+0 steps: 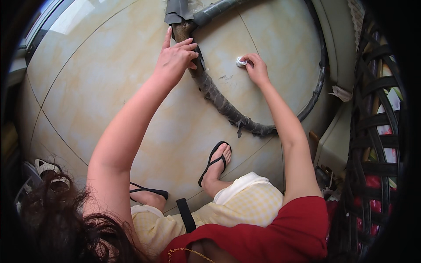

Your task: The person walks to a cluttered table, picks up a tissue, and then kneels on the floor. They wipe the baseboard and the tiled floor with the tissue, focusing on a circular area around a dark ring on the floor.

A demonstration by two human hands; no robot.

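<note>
My left hand (176,59) rests palm down with spread fingers against a curved tube (227,107) wrapped in ragged grey tape. Its outer finger points up toward the joint, where a rough brown patch of bare surface (182,31) shows below a loose flap of grey tape (179,11). My right hand (257,68) pinches a crumpled white wad (241,61), perhaps tissue or cloth, inside the tube's curve. A second wrapped tube (217,11) leaves the joint toward the upper right. My right forearm hides part of the curved tube.
Beneath everything lies a beige tiled floor (131,108) with dark scuffs (226,77). A black woven lattice (375,128) stands along the right. My foot in a black flip-flop (215,161) is close to the tube. White-strapped footwear (49,167) sits at lower left.
</note>
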